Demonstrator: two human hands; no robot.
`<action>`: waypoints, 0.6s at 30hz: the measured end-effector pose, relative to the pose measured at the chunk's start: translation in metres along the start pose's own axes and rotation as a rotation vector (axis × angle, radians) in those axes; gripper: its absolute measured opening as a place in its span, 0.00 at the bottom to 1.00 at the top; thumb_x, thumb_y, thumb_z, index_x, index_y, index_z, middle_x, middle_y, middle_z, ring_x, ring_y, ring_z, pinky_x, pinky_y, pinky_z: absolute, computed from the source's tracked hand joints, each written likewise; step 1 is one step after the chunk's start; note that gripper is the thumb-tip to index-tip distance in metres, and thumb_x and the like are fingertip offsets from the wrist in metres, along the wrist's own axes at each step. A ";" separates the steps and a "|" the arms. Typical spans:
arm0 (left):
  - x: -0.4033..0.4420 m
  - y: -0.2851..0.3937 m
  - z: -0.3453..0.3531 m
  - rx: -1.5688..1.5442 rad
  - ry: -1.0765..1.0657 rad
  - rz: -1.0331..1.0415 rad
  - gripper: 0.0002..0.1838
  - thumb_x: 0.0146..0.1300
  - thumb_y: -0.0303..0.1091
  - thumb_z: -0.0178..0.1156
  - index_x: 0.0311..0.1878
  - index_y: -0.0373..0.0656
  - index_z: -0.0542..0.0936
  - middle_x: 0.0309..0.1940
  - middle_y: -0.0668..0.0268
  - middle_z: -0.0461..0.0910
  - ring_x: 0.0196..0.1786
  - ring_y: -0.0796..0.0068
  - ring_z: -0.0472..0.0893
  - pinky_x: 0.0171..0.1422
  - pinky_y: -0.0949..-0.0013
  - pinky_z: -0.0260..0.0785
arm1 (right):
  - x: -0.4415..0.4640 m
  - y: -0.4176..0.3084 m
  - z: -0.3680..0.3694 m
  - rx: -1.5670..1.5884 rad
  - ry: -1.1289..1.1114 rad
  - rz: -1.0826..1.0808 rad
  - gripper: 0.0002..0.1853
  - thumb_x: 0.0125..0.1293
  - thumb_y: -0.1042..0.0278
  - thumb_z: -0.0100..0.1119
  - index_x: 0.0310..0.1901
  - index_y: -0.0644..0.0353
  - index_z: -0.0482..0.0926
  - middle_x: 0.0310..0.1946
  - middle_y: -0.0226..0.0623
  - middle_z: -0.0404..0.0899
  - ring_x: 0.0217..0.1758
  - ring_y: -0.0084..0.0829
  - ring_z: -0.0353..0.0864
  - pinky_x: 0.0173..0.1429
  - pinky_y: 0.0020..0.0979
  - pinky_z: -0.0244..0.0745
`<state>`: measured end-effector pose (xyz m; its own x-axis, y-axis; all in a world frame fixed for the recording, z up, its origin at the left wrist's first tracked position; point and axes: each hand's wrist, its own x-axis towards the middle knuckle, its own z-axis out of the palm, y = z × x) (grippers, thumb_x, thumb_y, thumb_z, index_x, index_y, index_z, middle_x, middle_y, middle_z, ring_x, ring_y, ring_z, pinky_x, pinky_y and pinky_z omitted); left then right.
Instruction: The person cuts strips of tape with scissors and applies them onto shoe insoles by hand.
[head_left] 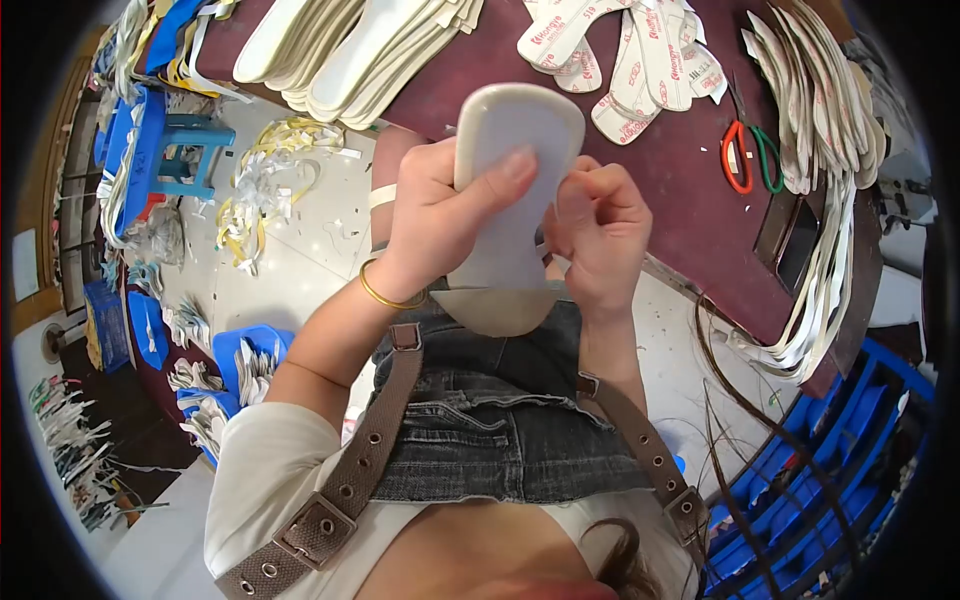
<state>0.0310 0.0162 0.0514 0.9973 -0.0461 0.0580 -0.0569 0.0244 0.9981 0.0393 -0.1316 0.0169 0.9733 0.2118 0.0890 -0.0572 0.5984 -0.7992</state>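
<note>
A white shoe insole (pixel 520 215) with a cream, raised rim around its rounded top stands upright before my body. Its lower end is a beige flap lying against my dark denim overalls. My left hand (pixel 440 210) grips its left side, thumb pressed flat on the white face and fingers behind. Beside the right edge, my right hand (pixel 605 230) is closed, its fingers curled and pinched together. Whether a bit of the rim or something small is between those fingers is hidden.
On the dark red table (pixel 690 190) lie stacked white insoles (pixel 350 50), printed insole pieces (pixel 640 60), orange-and-green-handled scissors (pixel 745 155) and a bundle of insoles (pixel 815 100). White strips (pixel 810 310) hang over the right edge. Blue bins (pixel 245 350) and scraps (pixel 265 190) are at left.
</note>
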 end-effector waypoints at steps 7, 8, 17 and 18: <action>0.005 -0.010 0.009 -0.304 0.131 -0.191 0.16 0.63 0.41 0.58 0.39 0.34 0.78 0.29 0.64 0.80 0.30 0.81 0.78 0.34 0.76 0.70 | 0.005 -0.015 -0.003 -0.229 -0.014 0.302 0.08 0.62 0.67 0.61 0.34 0.61 0.75 0.25 0.23 0.75 0.24 0.12 0.70 0.28 0.16 0.66; 0.007 -0.013 0.001 -0.191 0.042 -0.225 0.18 0.64 0.43 0.57 0.43 0.34 0.77 0.32 0.61 0.81 0.33 0.76 0.80 0.38 0.72 0.74 | 0.001 -0.012 -0.004 -0.231 -0.013 0.300 0.08 0.62 0.67 0.61 0.34 0.61 0.75 0.25 0.23 0.75 0.24 0.12 0.70 0.28 0.16 0.66; 0.021 -0.019 0.006 -0.585 -0.251 -0.169 0.36 0.63 0.63 0.45 0.47 0.32 0.74 0.49 0.53 0.75 0.51 0.68 0.76 0.54 0.64 0.70 | 0.009 -0.009 -0.004 -0.522 -0.146 0.147 0.08 0.65 0.71 0.56 0.43 0.64 0.72 0.36 0.30 0.76 0.39 0.17 0.74 0.43 0.21 0.71; 0.017 -0.016 0.010 -0.578 -0.252 -0.167 0.36 0.63 0.63 0.45 0.47 0.32 0.74 0.49 0.53 0.75 0.51 0.68 0.76 0.54 0.64 0.70 | 0.015 -0.019 0.001 -0.120 -0.072 0.286 0.09 0.65 0.71 0.56 0.45 0.64 0.72 0.37 0.30 0.77 0.40 0.17 0.74 0.44 0.20 0.71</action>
<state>0.0483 0.0051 0.0365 0.9447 -0.3271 -0.0235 0.2029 0.5266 0.8256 0.0543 -0.1392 0.0342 0.9029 0.4151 -0.1113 -0.2956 0.4117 -0.8620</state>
